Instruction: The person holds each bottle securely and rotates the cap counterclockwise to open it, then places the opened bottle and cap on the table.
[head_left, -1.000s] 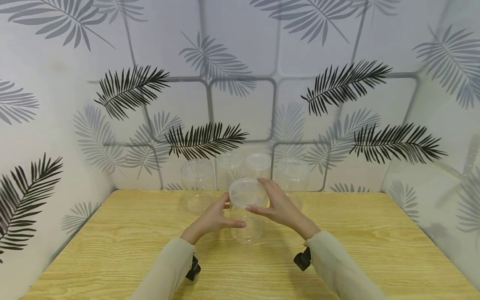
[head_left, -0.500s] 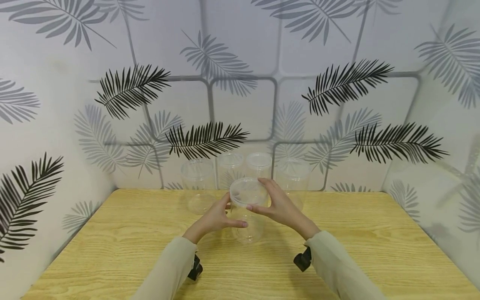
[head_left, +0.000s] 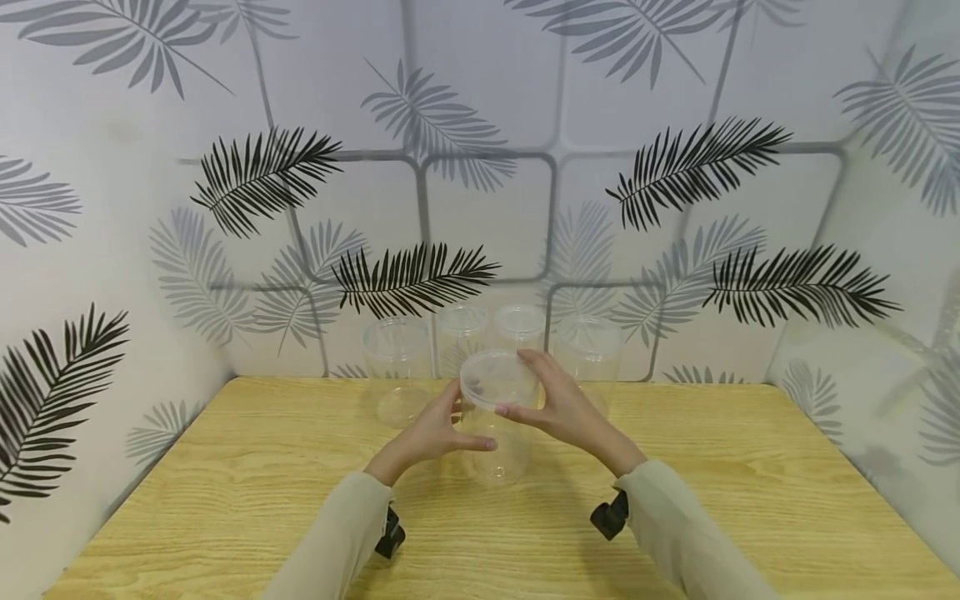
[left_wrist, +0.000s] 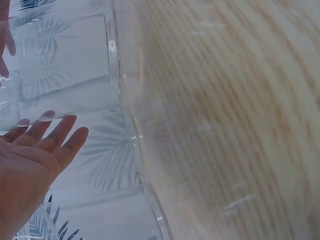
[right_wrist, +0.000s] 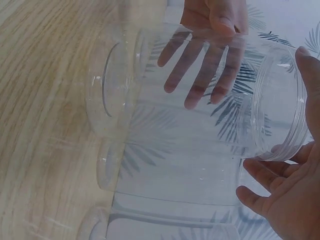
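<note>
A clear plastic jar (head_left: 498,471) stands on the wooden table (head_left: 300,492) in the head view. My left hand (head_left: 423,429) holds its left side, thumb across the front; in the right wrist view the left fingers (right_wrist: 192,95) show through the clear wall. Up at the rim, my right hand (head_left: 562,408) grips the jar's round lid (head_left: 498,377) between thumb and fingers. That lid (right_wrist: 282,107) sits at the jar's mouth in the right wrist view; whether it is loose I cannot tell. The left wrist view shows the left hand (left_wrist: 35,155) against the jar wall.
Behind the held jar, several clear lidded jars stand in a row near the wall: a wide one (head_left: 397,358) at left, two narrower ones (head_left: 463,325) in the middle, another wide one (head_left: 591,346) at right. A leaf-patterned wall covering (head_left: 487,217) rises behind the table.
The jar's lid and my right hand have risen very slightly in the head view. My left hand stays at the jar's side. The other jars have not moved.
</note>
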